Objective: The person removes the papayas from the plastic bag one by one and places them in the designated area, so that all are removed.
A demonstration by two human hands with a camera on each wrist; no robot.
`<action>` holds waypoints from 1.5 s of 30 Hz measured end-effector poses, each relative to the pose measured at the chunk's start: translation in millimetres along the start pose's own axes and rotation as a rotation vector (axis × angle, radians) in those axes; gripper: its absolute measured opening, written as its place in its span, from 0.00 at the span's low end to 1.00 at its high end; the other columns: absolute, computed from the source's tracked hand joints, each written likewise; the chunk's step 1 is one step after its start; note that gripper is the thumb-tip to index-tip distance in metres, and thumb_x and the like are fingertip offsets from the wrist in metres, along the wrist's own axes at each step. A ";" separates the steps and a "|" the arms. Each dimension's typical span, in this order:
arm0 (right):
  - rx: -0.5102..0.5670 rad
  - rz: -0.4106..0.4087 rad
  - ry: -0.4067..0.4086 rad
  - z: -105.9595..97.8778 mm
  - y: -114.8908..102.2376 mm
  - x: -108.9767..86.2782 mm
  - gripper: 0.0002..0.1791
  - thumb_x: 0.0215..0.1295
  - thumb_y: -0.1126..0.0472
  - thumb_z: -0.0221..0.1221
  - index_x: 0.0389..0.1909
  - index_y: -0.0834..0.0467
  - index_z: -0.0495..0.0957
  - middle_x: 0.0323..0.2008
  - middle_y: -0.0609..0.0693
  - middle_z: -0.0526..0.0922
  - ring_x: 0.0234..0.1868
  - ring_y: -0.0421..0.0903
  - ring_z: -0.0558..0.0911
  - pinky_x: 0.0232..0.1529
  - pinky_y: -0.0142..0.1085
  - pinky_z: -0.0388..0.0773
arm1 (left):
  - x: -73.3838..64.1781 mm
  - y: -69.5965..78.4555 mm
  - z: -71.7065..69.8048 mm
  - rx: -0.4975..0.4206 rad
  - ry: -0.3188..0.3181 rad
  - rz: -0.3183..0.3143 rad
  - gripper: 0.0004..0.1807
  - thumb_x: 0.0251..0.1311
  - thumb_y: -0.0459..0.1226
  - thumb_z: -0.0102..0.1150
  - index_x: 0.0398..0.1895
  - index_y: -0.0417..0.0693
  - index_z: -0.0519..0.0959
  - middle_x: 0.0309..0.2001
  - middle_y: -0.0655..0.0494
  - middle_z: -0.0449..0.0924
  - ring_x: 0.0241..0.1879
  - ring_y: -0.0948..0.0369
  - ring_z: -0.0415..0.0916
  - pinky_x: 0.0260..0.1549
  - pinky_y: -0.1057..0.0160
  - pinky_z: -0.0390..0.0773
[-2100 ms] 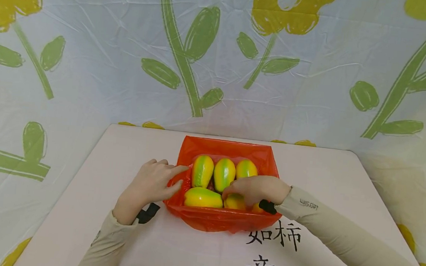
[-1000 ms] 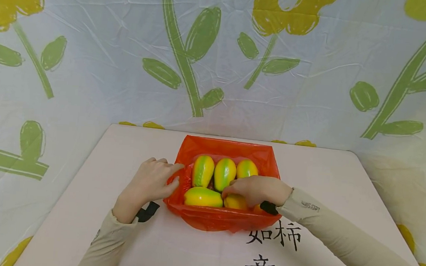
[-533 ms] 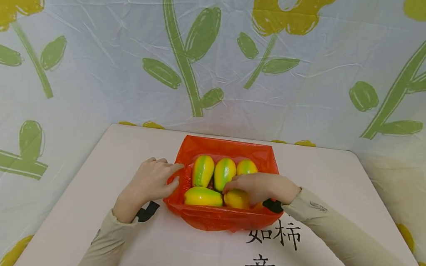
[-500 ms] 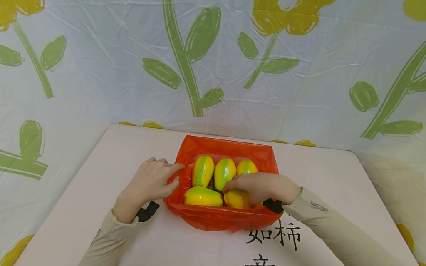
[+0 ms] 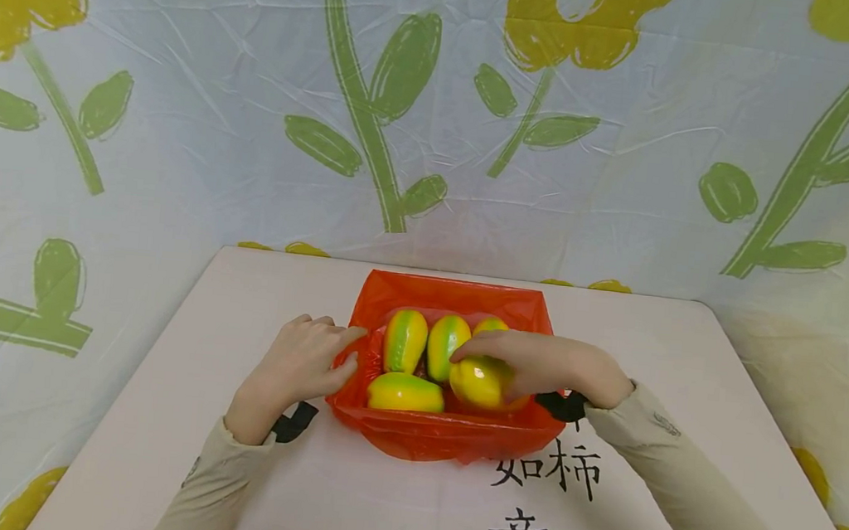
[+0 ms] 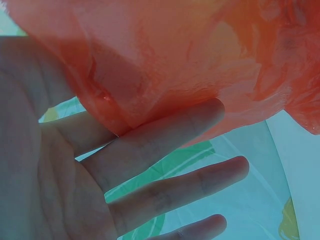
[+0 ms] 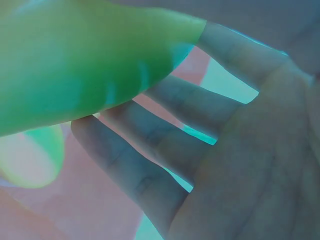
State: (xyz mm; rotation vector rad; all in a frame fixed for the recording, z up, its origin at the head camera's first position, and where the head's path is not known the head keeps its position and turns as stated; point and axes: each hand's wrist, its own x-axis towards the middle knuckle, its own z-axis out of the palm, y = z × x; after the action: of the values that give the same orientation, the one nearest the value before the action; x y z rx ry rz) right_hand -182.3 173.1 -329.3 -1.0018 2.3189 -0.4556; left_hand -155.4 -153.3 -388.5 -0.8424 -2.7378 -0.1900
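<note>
fingers (image 7: pixel 122 167) of the right hand (image 5: pixel 532 361) have raised a yellow-green fruit (image 5: pixel 481 383) slightly.

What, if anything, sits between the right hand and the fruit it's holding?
Nothing visible: the right hand has its fingers directly against the yellow-green fruit, with no red bag between.

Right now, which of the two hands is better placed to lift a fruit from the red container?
Probably the right hand: it grips a yellow-green fruit inside the red container. The left hand, at the container's left side, holds no fruit.
</note>
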 end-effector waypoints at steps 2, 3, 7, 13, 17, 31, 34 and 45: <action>0.027 -0.037 0.031 -0.5 2.3 -4.4 0.39 0.54 0.76 0.62 0.65 0.44 0.72 0.60 0.42 0.73 0.56 0.47 0.69 0.57 0.45 0.72 | 0.0 0.0 -0.1 -0.002 -0.004 -0.002 0.18 0.57 0.41 0.57 0.48 0.47 0.85 0.24 0.58 0.83 0.25 0.57 0.72 0.23 0.63 0.66; 0.039 -0.048 0.045 -0.7 3.1 -6.3 0.39 0.53 0.76 0.62 0.66 0.44 0.72 0.61 0.42 0.72 0.56 0.47 0.69 0.56 0.45 0.72 | 0.0 0.1 -0.2 -0.003 -0.005 -0.003 0.18 0.57 0.41 0.57 0.48 0.46 0.85 0.23 0.58 0.83 0.25 0.57 0.72 0.23 0.63 0.66; 0.070 -0.092 0.099 -0.9 6.1 -13.5 0.39 0.54 0.75 0.62 0.66 0.43 0.71 0.63 0.41 0.72 0.59 0.47 0.70 0.57 0.46 0.72 | 0.0 -0.1 0.1 -0.008 -0.009 -0.004 0.18 0.57 0.41 0.57 0.48 0.46 0.85 0.24 0.57 0.83 0.25 0.58 0.72 0.23 0.64 0.66; 0.118 -0.156 0.191 1.7 10.1 -23.8 0.40 0.54 0.75 0.65 0.67 0.44 0.70 0.65 0.41 0.71 0.64 0.47 0.69 0.63 0.52 0.68 | 0.8 -0.5 0.4 -0.007 -0.006 -0.001 0.17 0.56 0.41 0.57 0.47 0.47 0.85 0.21 0.59 0.81 0.24 0.58 0.71 0.23 0.63 0.66; 0.152 -0.167 0.246 4.5 12.2 -30.6 0.40 0.54 0.73 0.67 0.67 0.44 0.69 0.67 0.42 0.69 0.66 0.47 0.68 0.64 0.53 0.66 | 1.0 -0.4 0.3 -0.006 -0.010 -0.004 0.18 0.57 0.41 0.57 0.48 0.47 0.85 0.22 0.59 0.81 0.24 0.58 0.71 0.23 0.63 0.66; 0.173 -0.290 0.470 19.8 24.8 -45.4 0.41 0.54 0.71 0.70 0.69 0.48 0.69 0.68 0.45 0.70 0.67 0.45 0.68 0.66 0.38 0.66 | 1.1 -0.4 0.0 -0.010 -0.028 -0.016 0.18 0.57 0.41 0.57 0.49 0.47 0.85 0.28 0.56 0.85 0.26 0.57 0.74 0.26 0.62 0.69; 0.181 -0.311 0.501 21.8 26.8 -46.4 0.40 0.55 0.68 0.71 0.69 0.50 0.68 0.68 0.46 0.70 0.67 0.44 0.68 0.66 0.35 0.65 | 1.1 -0.4 0.0 -0.008 -0.031 -0.016 0.18 0.57 0.41 0.57 0.49 0.47 0.85 0.28 0.56 0.85 0.26 0.57 0.74 0.26 0.62 0.69; 0.226 -0.363 0.593 29.0 38.4 -44.1 0.40 0.54 0.65 0.72 0.69 0.53 0.69 0.67 0.47 0.72 0.65 0.43 0.70 0.61 0.33 0.69 | 0.3 -0.5 0.6 -0.008 -0.027 -0.016 0.18 0.57 0.41 0.57 0.49 0.47 0.85 0.28 0.56 0.85 0.25 0.58 0.72 0.25 0.63 0.67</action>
State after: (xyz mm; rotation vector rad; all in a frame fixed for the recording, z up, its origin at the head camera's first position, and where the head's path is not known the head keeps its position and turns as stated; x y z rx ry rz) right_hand -160.9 228.9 -355.4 -1.3071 2.4932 -1.2791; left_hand -156.1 -153.5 -389.1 -0.8316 -2.7714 -0.1939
